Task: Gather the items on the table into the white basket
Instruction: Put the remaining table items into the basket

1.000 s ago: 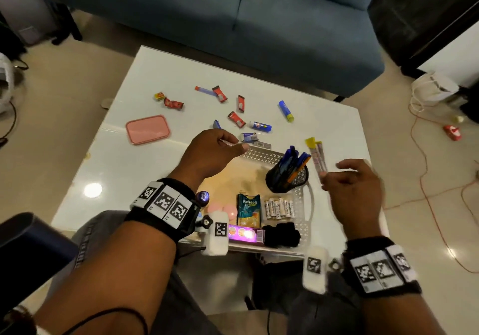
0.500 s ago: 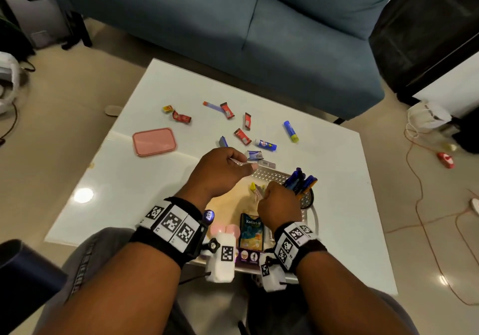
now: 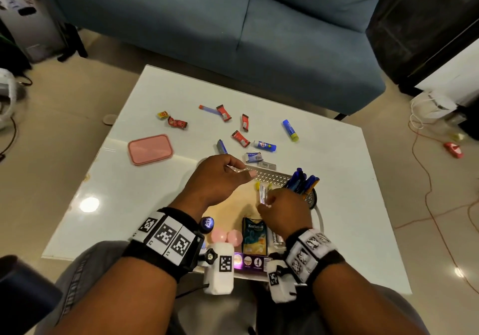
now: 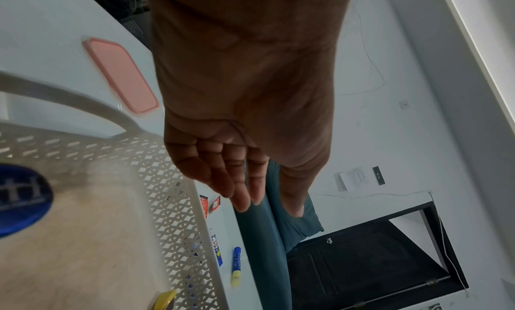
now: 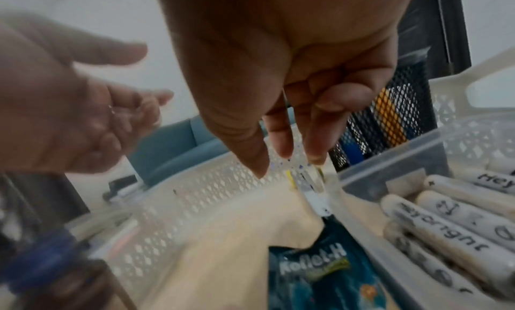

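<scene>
My right hand [image 3: 283, 209] sits low inside the white perforated plastic basket [image 3: 272, 177]; its fingertips [image 5: 285, 148] pinch the thin yellow-tipped sachets [image 3: 262, 192], which stand nearly upright just left of the black mesh pen holder [image 3: 309, 197]. My left hand [image 3: 220, 176] hovers over the basket's far-left corner, fingers [image 4: 239, 182] loosely extended, with something thin and clear seemingly between thumb and forefinger; cannot tell what. Beyond my left fingers, still on the white glossy table [image 3: 337, 179]: red snack wrappers [image 3: 240, 138], blue-and-yellow glue stick [image 3: 290, 130], pink rectangular lid [image 3: 150, 149].
</scene>
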Motion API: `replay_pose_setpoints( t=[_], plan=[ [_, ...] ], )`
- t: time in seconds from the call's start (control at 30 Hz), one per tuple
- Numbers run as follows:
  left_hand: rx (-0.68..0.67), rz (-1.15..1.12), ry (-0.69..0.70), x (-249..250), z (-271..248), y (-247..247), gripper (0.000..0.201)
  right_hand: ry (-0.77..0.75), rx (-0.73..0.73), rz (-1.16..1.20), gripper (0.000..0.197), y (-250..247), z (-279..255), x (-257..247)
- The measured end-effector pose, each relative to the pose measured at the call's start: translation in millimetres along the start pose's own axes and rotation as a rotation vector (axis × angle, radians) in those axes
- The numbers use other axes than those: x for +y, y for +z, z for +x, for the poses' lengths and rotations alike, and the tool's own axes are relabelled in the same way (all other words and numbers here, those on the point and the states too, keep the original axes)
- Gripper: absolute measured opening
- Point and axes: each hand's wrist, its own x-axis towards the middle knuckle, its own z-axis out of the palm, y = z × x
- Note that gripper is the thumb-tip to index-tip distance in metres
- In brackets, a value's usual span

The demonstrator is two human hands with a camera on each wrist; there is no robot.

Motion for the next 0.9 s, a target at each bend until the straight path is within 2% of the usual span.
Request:
replay_pose_setpoints(
  t=[0.13, 0.23, 0.37, 0.5, 0.57, 0.63, 0.73, 0.8, 0.9],
  plan=[
    [-0.014, 0.021, -0.021, -0.7, -4.2, 0.6, 0.031, -0.003, 0.085, 0.189, 0.03, -28.8, -38.0, 13.1],
    [-0.019, 0.075, -0.026, -3.2, -7.8, 1.6, 0.029, -0.006, 0.051, 0.369, 0.028, -35.7, -53.0, 28.0],
    [-0.025, 0.158, -0.03, 2.3, -20.6, 4.0, 0.027, -0.069, 0.023, 0.448, 0.026, -26.6, -39.1, 40.3],
    [-0.046, 0.087, -0.011, 33.2, -26.5, -2.1, 0.023, -0.225, 0.014, 0.505, 0.03, -24.5, -16.1, 34.0],
    [-0.019, 0.25, 0.044, 57.2, -9.8, -9.6, 0.025, -0.277, 0.023, 0.531, 0.031, -23.2, -8.5, 33.3],
    [-0.009, 0.506, 0.044, 74.1, 22.0, -16.2, 0.03, -0.29, 0.019, 0.553, 0.031, -21.0, -4.1, 35.5],
    [-0.061, 0.887, -0.136, 77.3, 81.9, -17.6, 0.042, -0.303, 0.004, 0.595, 0.032, -19.7, -5.7, 43.2],
    [-0.13, 1.031, -0.27, 78.0, 110.9, -14.6, 0.047, -0.31, -0.004, 0.601, 0.035, -18.8, -8.0, 46.7],
    [-0.126, 1.111, -0.281, 71.3, 144.7, -6.7, 0.033, -0.295, -0.042, 0.617, 0.039, -17.2, -10.6, 50.3]
  ],
)
